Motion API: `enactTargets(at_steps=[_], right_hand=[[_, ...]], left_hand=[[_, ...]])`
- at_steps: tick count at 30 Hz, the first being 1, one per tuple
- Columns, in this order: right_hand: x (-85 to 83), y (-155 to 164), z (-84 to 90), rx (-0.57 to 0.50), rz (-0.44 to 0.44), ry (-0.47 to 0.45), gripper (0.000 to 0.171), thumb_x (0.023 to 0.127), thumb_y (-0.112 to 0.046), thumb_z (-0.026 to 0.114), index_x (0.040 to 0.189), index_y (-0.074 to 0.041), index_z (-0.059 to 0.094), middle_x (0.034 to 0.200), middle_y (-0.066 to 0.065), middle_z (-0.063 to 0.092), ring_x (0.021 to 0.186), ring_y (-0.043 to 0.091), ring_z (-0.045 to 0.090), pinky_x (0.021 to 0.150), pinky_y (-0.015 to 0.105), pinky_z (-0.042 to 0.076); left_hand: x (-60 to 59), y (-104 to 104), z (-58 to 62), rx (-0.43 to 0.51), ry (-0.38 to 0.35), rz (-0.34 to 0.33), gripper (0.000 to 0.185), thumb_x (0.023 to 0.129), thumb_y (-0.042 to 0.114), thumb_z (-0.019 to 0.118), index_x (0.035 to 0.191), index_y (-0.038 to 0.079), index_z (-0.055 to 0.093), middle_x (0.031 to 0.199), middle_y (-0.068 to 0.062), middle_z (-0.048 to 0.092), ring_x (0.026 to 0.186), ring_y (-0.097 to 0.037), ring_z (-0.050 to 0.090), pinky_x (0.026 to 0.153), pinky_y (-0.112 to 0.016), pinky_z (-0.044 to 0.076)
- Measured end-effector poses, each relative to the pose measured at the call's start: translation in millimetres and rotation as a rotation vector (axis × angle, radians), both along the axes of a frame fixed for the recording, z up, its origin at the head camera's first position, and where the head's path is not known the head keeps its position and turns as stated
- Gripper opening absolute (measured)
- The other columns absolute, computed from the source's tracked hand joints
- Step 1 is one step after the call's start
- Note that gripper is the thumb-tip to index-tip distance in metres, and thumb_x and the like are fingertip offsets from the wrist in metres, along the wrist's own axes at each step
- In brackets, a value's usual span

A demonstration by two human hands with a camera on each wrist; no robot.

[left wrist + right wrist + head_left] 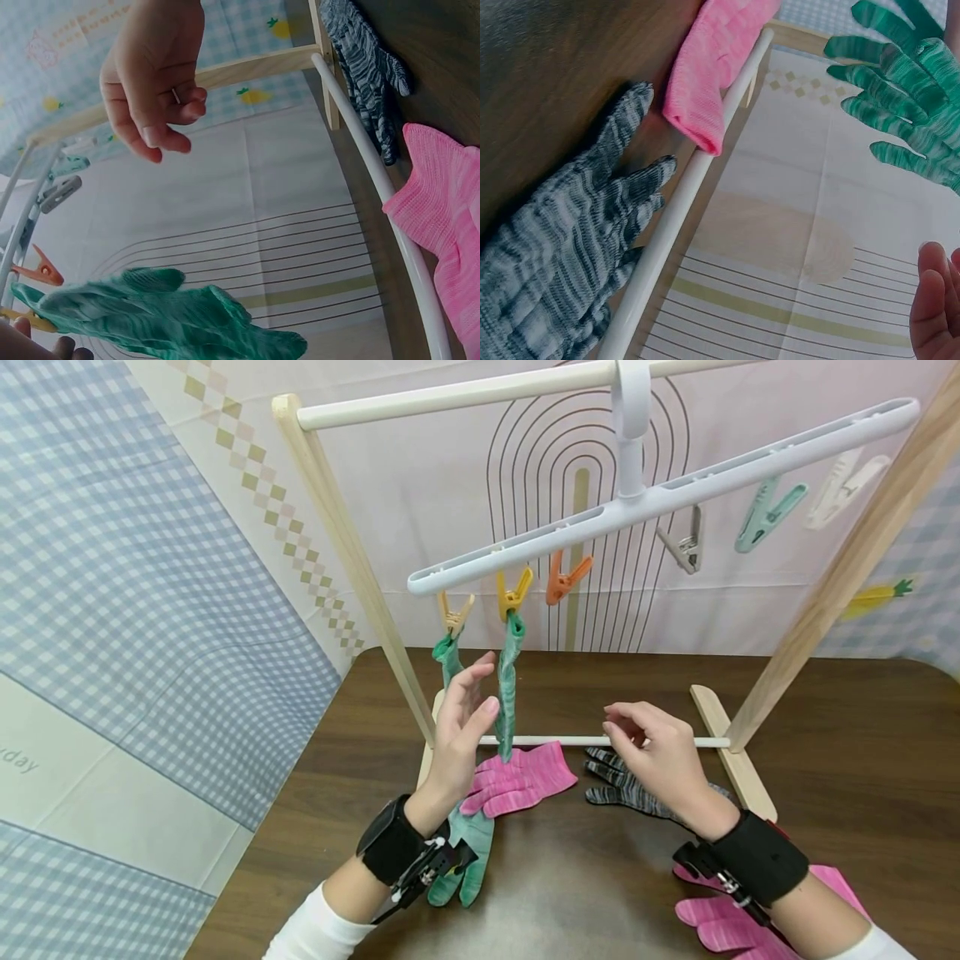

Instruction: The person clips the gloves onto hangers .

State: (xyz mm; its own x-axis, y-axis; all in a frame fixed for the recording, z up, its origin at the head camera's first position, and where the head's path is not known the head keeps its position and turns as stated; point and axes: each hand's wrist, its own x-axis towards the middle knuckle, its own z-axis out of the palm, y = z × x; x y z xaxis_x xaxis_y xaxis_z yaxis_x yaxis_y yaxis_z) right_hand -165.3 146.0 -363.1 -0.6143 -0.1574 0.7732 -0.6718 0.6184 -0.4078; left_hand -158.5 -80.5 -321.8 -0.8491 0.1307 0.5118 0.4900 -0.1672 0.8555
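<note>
Two green gloves hang by their cuffs below the white hanger (540,531): the nearer-middle green glove (507,689) from a yellow clothespin (513,593), the other green glove (447,657) from a beige clothespin (454,614). My left hand (454,739) is raised between them with fingers extended, overlapping the farther-left glove in the head view. In the left wrist view, a hanging green glove (165,315) spreads just beyond my left fingertips. My right hand (663,760), fingers loosely bent and holding nothing, hovers over a black-and-grey glove (626,785) on the table.
A pink glove (528,777) overlaps a green glove (468,852) on the brown table (570,877); another pink glove (727,922) lies under my right forearm. Orange (566,578), grey (686,539), mint (767,517) and white (843,489) clothespins hang farther right. A wooden frame (360,577) holds the hanger.
</note>
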Motion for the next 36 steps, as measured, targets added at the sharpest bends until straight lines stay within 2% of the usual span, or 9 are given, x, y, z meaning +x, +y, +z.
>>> enactTargets(at_steps=[11,15,19,23,29,34,36], right_hand=[[2.2,7.5,-5.5,0.024,-0.041,-0.038,0.018,0.07,0.004,0.066,0.087,-0.002,0.065,0.073,0.002,0.062,0.061,0.0,0.049,0.054,0.009,0.038],[2.1,9.5,-7.5,0.028,-0.046,-0.045,0.018,0.07,0.003,0.066,0.087,-0.003,0.065,0.073,0.002,0.062,0.061,0.001,0.049,0.054,0.01,0.037],[2.6,11.1,-9.3,0.033,-0.049,-0.061,0.018,0.071,0.003,0.066,0.088,-0.002,0.064,0.073,0.002,0.062,0.061,0.001,0.049,0.054,0.01,0.037],[2.7,12.5,-10.8,0.045,-0.06,-0.073,0.019,0.07,0.002,0.067,0.088,-0.003,0.065,0.074,0.003,0.062,0.062,0.001,0.049,0.055,0.009,0.037],[3.5,13.9,-13.1,0.068,-0.07,-0.088,0.018,0.07,0.001,0.067,0.088,-0.003,0.064,0.074,0.003,0.062,0.061,0.001,0.048,0.053,0.011,0.038],[4.0,14.3,-15.2,0.077,-0.068,-0.087,0.018,0.071,0.002,0.066,0.088,-0.003,0.065,0.073,0.002,0.061,0.059,0.001,0.047,0.052,0.011,0.038],[4.1,14.4,-15.7,0.078,-0.07,-0.09,0.018,0.07,0.003,0.066,0.088,-0.003,0.065,0.073,0.002,0.062,0.059,0.001,0.047,0.053,0.01,0.038]], left_hand=[[10.5,-0.4,3.0,-0.076,0.125,0.069,0.048,0.086,0.023,0.047,0.121,-0.007,0.035,0.139,-0.019,0.03,0.129,-0.021,0.027,0.104,-0.047,0.019],[14.9,1.5,4.9,-0.08,0.196,0.086,0.051,0.086,0.028,0.048,0.118,-0.01,0.036,0.138,-0.018,0.031,0.13,-0.021,0.025,0.104,-0.047,0.019],[18.7,3.6,7.0,-0.08,0.281,0.08,0.058,0.088,0.035,0.048,0.115,-0.014,0.035,0.137,-0.024,0.029,0.132,-0.025,0.022,0.106,-0.042,0.018],[23.8,5.2,10.0,-0.096,0.319,0.079,0.057,0.089,0.038,0.046,0.113,-0.013,0.037,0.137,-0.025,0.028,0.132,-0.027,0.022,0.107,-0.037,0.019],[27.5,9.8,14.4,-0.101,0.422,0.075,0.054,0.089,0.034,0.046,0.109,-0.015,0.038,0.134,-0.026,0.032,0.13,-0.029,0.026,0.106,-0.038,0.023],[28.3,16.1,17.7,-0.076,0.49,0.032,0.048,0.09,0.026,0.047,0.11,-0.016,0.036,0.136,-0.021,0.033,0.129,-0.028,0.029,0.105,-0.038,0.025],[28.2,18.4,19.0,-0.071,0.511,0.02,0.047,0.09,0.025,0.047,0.11,-0.016,0.036,0.135,-0.023,0.033,0.129,-0.028,0.029,0.105,-0.038,0.025]])
